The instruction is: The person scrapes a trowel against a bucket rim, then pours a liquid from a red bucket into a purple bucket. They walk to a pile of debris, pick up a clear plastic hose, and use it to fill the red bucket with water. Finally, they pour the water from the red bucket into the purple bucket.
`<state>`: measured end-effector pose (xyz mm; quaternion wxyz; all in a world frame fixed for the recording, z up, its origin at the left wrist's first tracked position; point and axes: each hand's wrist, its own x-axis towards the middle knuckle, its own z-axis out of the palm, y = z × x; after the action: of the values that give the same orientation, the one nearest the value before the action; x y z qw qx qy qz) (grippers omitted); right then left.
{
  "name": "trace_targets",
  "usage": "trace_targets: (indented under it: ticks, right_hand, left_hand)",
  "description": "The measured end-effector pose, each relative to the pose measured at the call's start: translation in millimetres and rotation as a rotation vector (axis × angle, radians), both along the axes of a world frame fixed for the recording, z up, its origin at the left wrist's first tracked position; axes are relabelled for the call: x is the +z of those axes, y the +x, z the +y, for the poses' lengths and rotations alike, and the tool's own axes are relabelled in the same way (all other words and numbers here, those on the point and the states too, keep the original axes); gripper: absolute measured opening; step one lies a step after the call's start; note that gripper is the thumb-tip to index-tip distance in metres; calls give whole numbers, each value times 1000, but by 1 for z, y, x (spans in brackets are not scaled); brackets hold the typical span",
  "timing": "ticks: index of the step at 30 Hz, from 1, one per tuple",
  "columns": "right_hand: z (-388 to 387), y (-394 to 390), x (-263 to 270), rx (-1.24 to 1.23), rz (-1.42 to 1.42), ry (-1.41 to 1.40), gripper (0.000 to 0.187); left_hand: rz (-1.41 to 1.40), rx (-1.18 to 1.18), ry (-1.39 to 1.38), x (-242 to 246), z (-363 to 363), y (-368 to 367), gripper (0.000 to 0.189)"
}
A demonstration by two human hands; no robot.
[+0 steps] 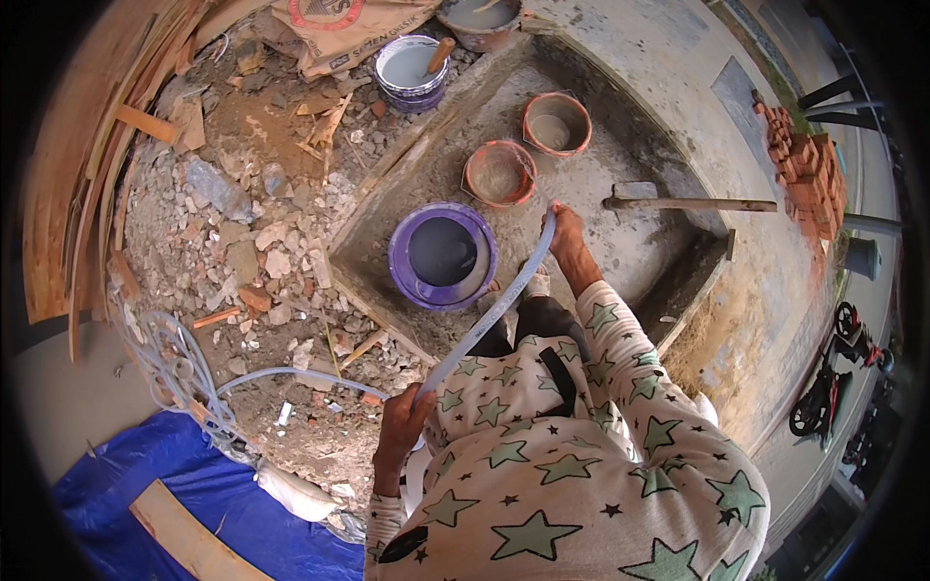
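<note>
My right hand grips the end of a clear plastic hose, with the thumb at its mouth. A faint spray of water appears to leave the mouth towards an orange bucket just beyond. Lower down, my left hand is closed around the same hose. A second orange bucket stands a little farther off, wet grey inside. To the left of the hose is a purple tub containing grey water. These vessels stand inside a wooden-sided mortar trough, where my feet also are.
A long-handled hoe lies across the trough's right part. Rubble and the coiled hose cover the ground at left. Beyond the trough's far-left side are a paint pail and a cement bag. Bricks are stacked at right.
</note>
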<state>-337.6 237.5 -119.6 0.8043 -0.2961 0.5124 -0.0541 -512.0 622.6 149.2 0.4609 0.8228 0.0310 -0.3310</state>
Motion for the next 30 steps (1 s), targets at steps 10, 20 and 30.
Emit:
trace_targets:
  ticks: [10,20,30]
  right_hand:
    - [-1,-38,-44,-119,69,67,14]
    - [-8,-43,-17,-159,42,51,13]
    - [-15,-31,3,-176,-17,-30,11]
  left_hand:
    - [60,-15,18,6,-1,7,38]
    - [-52,-21,-14,4,-5,5,33]
    - [29,-57,7,1,-4,5,35]
